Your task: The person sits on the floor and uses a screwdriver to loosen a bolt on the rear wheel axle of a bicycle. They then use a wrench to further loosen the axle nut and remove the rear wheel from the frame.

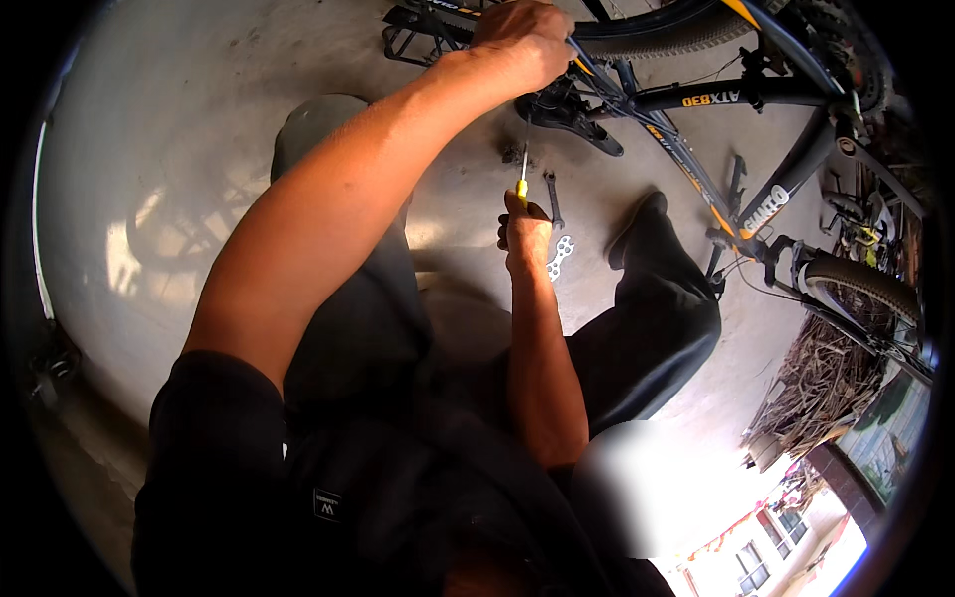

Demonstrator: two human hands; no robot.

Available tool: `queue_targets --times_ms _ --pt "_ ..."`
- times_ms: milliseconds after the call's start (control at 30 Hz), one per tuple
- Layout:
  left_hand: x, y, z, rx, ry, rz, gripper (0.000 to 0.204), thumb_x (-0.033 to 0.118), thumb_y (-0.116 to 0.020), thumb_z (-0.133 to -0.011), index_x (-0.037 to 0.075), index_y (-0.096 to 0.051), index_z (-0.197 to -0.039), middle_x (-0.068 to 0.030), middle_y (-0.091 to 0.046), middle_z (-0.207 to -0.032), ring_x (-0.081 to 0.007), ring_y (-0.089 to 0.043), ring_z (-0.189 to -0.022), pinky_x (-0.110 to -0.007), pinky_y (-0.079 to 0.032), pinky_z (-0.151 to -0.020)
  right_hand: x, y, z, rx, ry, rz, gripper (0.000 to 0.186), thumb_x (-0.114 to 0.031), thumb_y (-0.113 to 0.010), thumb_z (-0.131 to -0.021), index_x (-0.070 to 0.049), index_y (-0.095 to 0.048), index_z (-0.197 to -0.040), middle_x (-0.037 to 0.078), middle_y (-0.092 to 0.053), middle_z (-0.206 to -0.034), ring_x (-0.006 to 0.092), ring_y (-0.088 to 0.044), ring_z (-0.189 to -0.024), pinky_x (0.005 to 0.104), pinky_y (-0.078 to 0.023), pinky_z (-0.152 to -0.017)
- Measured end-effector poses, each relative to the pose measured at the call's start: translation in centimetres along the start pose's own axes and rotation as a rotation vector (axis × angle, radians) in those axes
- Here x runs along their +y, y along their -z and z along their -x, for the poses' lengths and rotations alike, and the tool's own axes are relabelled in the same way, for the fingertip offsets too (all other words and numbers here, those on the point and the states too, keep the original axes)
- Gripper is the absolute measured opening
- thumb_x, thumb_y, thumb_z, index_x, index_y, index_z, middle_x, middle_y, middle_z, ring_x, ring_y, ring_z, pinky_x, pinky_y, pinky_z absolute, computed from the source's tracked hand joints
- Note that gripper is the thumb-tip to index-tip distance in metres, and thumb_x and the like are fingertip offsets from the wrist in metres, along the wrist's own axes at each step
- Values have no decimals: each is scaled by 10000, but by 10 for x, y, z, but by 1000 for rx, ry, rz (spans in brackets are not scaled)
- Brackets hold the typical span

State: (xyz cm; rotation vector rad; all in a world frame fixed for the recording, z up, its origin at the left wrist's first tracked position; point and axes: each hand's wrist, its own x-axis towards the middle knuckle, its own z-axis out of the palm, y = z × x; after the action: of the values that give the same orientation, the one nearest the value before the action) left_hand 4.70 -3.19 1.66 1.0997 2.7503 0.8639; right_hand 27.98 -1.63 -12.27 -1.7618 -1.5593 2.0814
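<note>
A black bicycle (pixel 686 184) with orange stripes stands upside down on the floor, its saddle (pixel 577 117) low near the ground. My left hand (pixel 522 42) is closed beside the frame tubes and the rear tyre; its fingers hide what they hold. Below it, my right hand (pixel 525 231) grips a screwdriver by its yellow handle (pixel 521 191). The thin shaft points up toward the saddle's left end, where the tip is too dark to make out. An open-end wrench (pixel 555 201) and a flat silver multi-hole wrench (pixel 561 257) lie on the floor right of that hand.
My knees spread either side of the tools, with my dark shoe (pixel 639 227) near the bicycle's frame. The front wheel (pixel 860 284) is at the right. Behind it lies a pile of sticks (pixel 821 388). A black rack (pixel 418 35) shows at the top, left of the rear tyre.
</note>
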Motion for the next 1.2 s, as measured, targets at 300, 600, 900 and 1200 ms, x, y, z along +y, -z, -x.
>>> queue_targets --times_ms 300,600,900,1200 --pt "-32 75 59 -62 256 174 289 289 -747 -894 83 -779 -1094 -133 -764 -1042 -290 -708 -993 -396 -540 -906 2 29 26 21 -8 -102 205 -203 -744 -914 -53 -612 -960 21 -561 -718 136 -530 -546 293 -409 -464" --pt "-38 81 71 -33 382 559 410 284 -742 -926 12 -713 -1231 -119 -748 -1110 -214 -694 -1008 -371 -533 -907 12 57 27 -1 90 -34 174 -154 -757 -890 -37 -638 -937 16 -559 -699 124 -519 -503 268 -388 -420" --pt "-66 46 18 -118 494 669 391 355 -720 -951 71 -703 -1219 -102 -730 -1143 -241 -689 -1059 -411 -535 -930 -10 33 26 -28 97 -115 233 -232 -726 -893 -35 -634 -976 41 -599 -729 121 -511 -516 277 -403 -453" --pt "-83 -9 -36 -222 521 1278 257 229 -712 -942 123 -575 -751 19 -488 -629 -92 -429 -495 -264 -288 -414 -7 10 16 -12 63 -52 230 -222 -732 -899 -12 -652 -950 27 -594 -708 83 -477 -493 258 -375 -443"
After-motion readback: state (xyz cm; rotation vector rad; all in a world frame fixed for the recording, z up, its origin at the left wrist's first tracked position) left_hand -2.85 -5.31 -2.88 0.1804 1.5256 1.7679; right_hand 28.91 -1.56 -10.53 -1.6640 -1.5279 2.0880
